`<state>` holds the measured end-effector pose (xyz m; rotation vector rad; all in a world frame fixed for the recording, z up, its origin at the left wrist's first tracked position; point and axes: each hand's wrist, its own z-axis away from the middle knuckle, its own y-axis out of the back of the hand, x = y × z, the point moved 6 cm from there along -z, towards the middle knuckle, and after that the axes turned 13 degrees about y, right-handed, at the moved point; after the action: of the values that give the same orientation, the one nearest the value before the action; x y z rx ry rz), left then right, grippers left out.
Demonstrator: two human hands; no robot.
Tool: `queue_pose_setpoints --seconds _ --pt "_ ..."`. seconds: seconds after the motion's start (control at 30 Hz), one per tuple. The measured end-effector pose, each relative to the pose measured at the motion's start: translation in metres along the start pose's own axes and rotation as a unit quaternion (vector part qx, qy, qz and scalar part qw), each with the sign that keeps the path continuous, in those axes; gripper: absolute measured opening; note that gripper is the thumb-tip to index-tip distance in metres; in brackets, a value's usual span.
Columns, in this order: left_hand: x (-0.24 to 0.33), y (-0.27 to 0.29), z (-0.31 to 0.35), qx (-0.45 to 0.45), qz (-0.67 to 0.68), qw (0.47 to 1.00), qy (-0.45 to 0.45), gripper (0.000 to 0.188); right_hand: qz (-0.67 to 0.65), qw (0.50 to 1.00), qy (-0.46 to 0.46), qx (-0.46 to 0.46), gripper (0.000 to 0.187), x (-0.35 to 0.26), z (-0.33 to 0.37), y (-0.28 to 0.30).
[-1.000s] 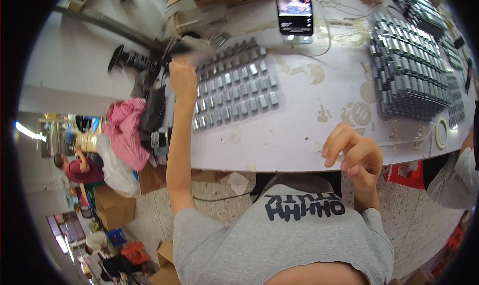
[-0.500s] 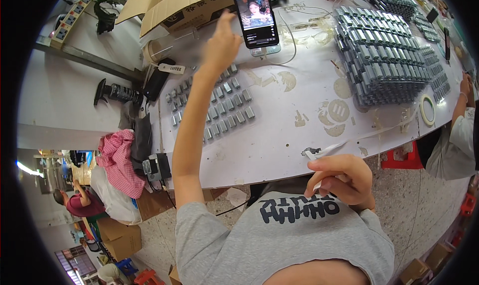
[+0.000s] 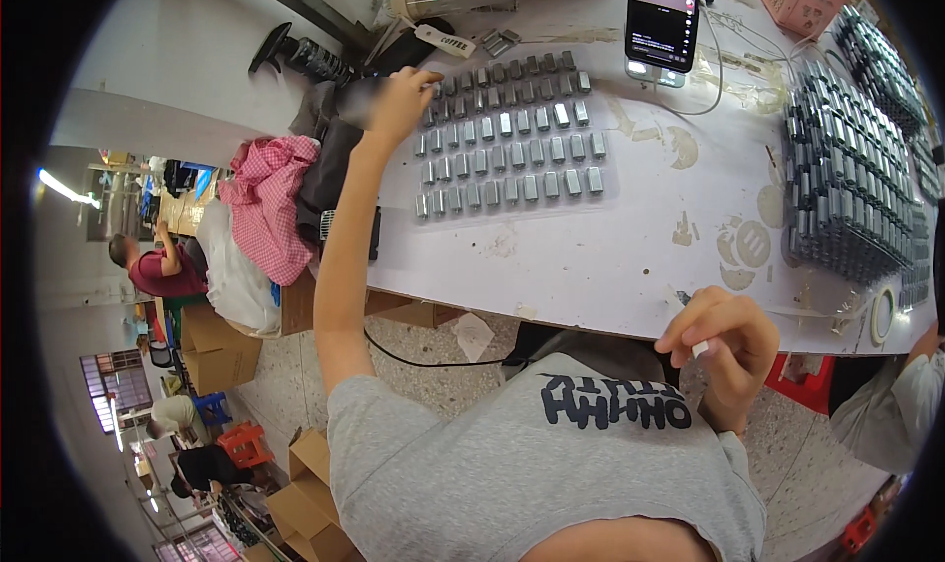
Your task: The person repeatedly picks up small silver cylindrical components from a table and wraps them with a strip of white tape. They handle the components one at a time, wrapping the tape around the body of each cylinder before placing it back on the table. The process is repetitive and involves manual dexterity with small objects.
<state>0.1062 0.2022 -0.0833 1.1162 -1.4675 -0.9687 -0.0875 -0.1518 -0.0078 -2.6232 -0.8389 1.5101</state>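
1. Metal blocks [image 3: 532, 187] lie in rows on the left of the table [image 3: 571, 267], spaced apart, probably so each can be reached singly.
2. The left hand [image 3: 396, 107] reaches to their far-left corner, index finger outstretched; whether its fingertips are closed on a block I cannot tell.
3. The right hand [image 3: 726, 343] pinches a small white piece [image 3: 700, 348] at the near edge, thumb and fingers together, apparently keeping it ready.
4. The smartphone [image 3: 661, 21] stands at the far side, screen facing the person, presumably for viewing.
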Motion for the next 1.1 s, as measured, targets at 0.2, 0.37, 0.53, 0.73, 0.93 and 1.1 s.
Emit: queue_pose_setpoints --seconds 0.2,0.37,0.53,0.73,0.93,1.1 --pt "0.0 -0.017 -0.018 -0.033 -0.002 0.999 -0.021 0.021 0.015 0.999 -0.036 0.019 0.011 0.002 0.005 -0.001" --pt "-0.005 -0.012 -0.037 -0.058 0.005 0.996 -0.067 0.016 0.025 0.998 -0.045 0.033 0.011 0.003 0.006 0.0" --pt "-0.001 -0.013 -0.038 -0.173 0.084 0.981 -0.004 0.022 0.03 0.998 -0.05 0.025 0.011 0.004 0.007 0.001" --pt "0.011 -0.009 -0.042 -0.206 0.036 0.977 -0.033 0.028 0.028 0.996 -0.064 0.051 0.01 0.004 0.006 0.003" --pt "0.007 -0.004 -0.035 -0.219 -0.031 0.974 -0.049 0.025 0.015 0.995 -0.058 0.076 0.011 0.002 0.006 0.005" --pt "0.002 0.029 -0.041 -0.075 -0.04 0.992 -0.097 0.02 -0.017 0.996 -0.059 0.07 0.015 0.003 0.006 0.004"
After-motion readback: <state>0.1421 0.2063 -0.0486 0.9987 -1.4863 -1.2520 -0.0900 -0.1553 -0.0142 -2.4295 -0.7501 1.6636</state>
